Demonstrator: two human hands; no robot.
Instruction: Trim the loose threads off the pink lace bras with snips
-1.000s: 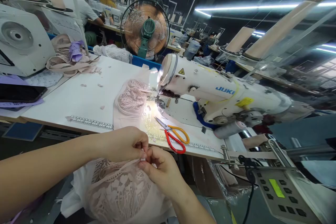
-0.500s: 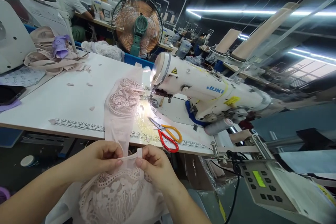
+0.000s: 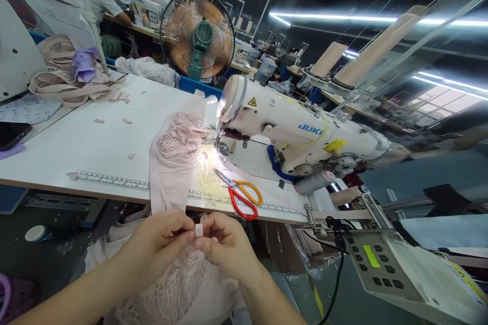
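Observation:
A pale pink lace garment [image 3: 171, 289] hangs below the table's front edge, in front of me. My left hand [image 3: 168, 236] pinches its upper edge, and my right hand [image 3: 224, 244] pinches it just to the right. Between the fingertips a small white tab [image 3: 199, 230] sticks up. Another lace part [image 3: 177, 147] lies on the table, running up to the needle area of the white sewing machine [image 3: 282, 117]. Scissors with one red and one orange handle [image 3: 244, 200] rest open-bladed near the table's front edge.
A ruler tape [image 3: 114, 181] runs along the front of the table [image 3: 87, 147]. Fabric strips [image 3: 72, 89] lie at the back left, a phone [image 3: 13, 134] at the far left. A fan [image 3: 198, 35] stands behind. A control box [image 3: 381, 264] is at the lower right. A person sits at the back left.
My left hand has moved right, close to my right hand, and the stretch of edge between them is shorter. The hanging lace has shifted and folded.

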